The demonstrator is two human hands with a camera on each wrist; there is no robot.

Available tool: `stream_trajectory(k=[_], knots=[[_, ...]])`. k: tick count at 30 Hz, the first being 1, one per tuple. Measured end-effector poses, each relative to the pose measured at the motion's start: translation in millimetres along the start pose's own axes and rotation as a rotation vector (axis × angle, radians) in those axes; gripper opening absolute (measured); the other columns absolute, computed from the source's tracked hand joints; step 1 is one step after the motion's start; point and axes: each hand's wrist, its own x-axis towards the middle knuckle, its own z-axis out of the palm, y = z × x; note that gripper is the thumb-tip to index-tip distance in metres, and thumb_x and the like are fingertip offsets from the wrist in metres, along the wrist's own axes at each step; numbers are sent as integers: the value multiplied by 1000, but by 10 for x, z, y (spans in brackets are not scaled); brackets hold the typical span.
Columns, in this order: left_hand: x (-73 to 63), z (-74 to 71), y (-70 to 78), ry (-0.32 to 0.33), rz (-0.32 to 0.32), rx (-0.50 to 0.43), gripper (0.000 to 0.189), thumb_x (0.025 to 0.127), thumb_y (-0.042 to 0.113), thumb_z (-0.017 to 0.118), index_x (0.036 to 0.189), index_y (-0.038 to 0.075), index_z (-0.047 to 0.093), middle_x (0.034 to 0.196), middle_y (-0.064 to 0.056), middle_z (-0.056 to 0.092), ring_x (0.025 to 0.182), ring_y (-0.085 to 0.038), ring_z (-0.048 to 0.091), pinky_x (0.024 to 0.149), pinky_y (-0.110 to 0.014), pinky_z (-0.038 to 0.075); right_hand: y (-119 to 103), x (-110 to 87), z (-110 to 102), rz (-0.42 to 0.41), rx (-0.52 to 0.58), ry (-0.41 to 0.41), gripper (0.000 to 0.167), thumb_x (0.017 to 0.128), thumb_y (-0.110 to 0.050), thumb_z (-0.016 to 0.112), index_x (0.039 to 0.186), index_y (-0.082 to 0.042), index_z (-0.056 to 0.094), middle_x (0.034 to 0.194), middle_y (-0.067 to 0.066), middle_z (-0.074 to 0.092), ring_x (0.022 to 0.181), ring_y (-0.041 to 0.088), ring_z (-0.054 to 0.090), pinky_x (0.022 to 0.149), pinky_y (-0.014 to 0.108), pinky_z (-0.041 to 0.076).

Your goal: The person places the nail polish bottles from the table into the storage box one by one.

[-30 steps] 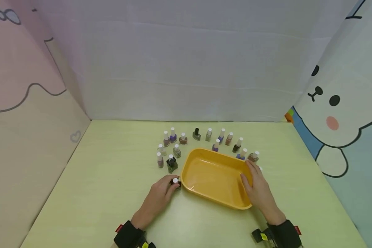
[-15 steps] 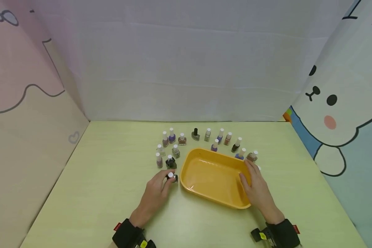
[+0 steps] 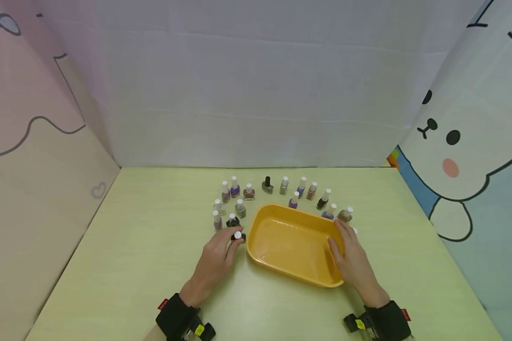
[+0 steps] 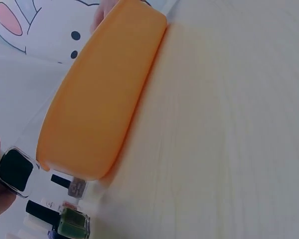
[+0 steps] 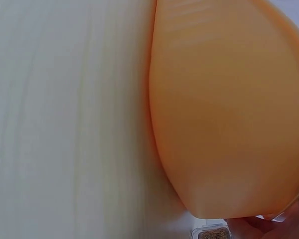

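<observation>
My left hand (image 3: 216,251) pinches a small dark nail polish bottle (image 3: 238,235) with a white cap, just off the left end of the yellow tray (image 3: 294,278). In the left wrist view the base of this dark nail polish bottle (image 4: 15,171) faces the camera, at the fingers. Right behind it in the head view stands another dark nail polish bottle (image 3: 232,219), partly covered by the hand. My right hand (image 3: 356,263) grips the tray's right end, thumb inside and fingers over the rim. The tray's inside shows nothing in it.
Several nail polish bottles stand in a loose arc behind the tray, among them a black-capped one (image 3: 267,185), a purple one (image 3: 235,189) and a brown one (image 3: 345,215) by my right fingers. A white cloth wall (image 3: 256,94) closes the table's (image 3: 145,265) far edge.
My left hand has carried the dark nail polish bottle away from me, from the tray's left corner toward the standing dark bottle. My right hand keeps its grip on the tray.
</observation>
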Motion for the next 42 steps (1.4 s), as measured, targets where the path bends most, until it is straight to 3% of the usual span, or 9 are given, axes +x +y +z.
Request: stream_trajectory(k=[11,28,35,42], knots=[[151,-6,20,-55,107,41,34,91,3,76,124,1,67,117,-10,70,107,-21,69,92,-32,61,-1,1,2,19,3,-6,58,107,-13,56,155,9,33,160,29,32,142,49,40,115,66,36],[366,204,21,-212,380,194,34,96,12,74,127,2,68,118,-9,71,110,-21,69,102,-29,56,10,15,18,22,9,0,57,107,-11,57,154,10,34,160,29,32,141,49,41,115,66,35],[444,222,51,-351,424,238,34,98,10,71,131,5,66,119,-5,70,111,-19,67,104,-28,54,8,13,21,25,11,1,57,107,-11,56,155,9,33,160,29,32,142,49,41,115,66,35],[502,237,67,-504,463,257,32,99,6,68,131,8,65,117,-4,69,104,-15,67,98,-25,56,0,12,18,30,5,-2,57,107,-12,56,155,8,33,160,28,32,141,48,41,115,65,35]])
